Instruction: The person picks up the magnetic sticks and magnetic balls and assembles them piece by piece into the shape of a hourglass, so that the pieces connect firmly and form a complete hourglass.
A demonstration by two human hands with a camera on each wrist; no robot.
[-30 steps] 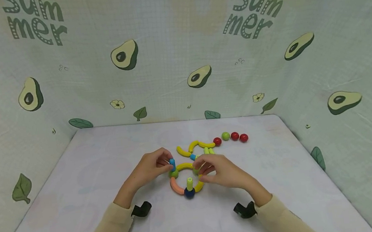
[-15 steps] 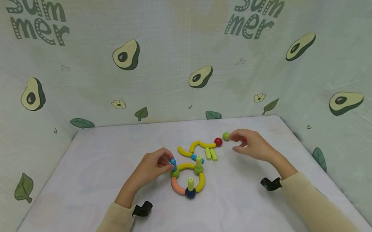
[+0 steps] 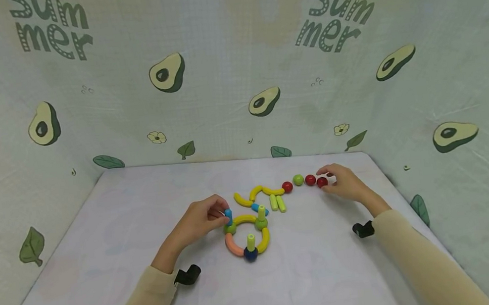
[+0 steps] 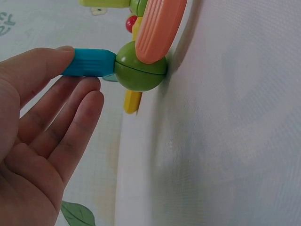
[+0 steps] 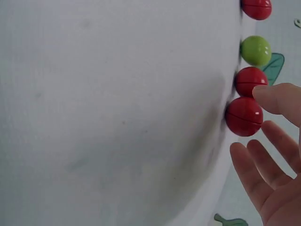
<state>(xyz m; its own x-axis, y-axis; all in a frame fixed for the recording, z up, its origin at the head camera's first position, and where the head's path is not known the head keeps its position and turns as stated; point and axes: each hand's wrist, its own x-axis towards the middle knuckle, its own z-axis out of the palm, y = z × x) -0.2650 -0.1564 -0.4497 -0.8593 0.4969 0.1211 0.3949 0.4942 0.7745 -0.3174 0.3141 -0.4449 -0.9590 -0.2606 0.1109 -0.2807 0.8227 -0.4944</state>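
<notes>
Between thumb and fingertips my left hand (image 3: pixel 197 220) pinches an upright blue stick (image 4: pixel 91 62), whose end meets a green ball (image 4: pixel 138 70). That ball is a corner of a ring of magnetic building pieces, with a salmon curved piece (image 3: pixel 233 245), yellow curved pieces (image 3: pixel 263 241) and a navy ball (image 3: pixel 251 254). Lime sticks stand upright on the navy ball and on the other green ball (image 3: pixel 261 223). At the right, my right hand (image 3: pixel 344 183) has its thumb and spread fingers around the endmost red ball (image 5: pixel 244 117); no firm grip shows.
Beside that ball lie another red ball (image 3: pixel 310 180), a light green ball (image 3: pixel 298 180) and a third red ball (image 3: pixel 287 187). Yellow curved pieces (image 3: pixel 256 192), lime sticks (image 3: pixel 281 203) and a blue stick (image 3: pixel 258 208) lie behind the ring. Printed fabric (image 3: pixel 216 74) walls the table.
My right hand has left the ring's right green ball, uncovering its upright lime stick, and moved right and back to the red balls. My left hand stays on the blue stick.
</notes>
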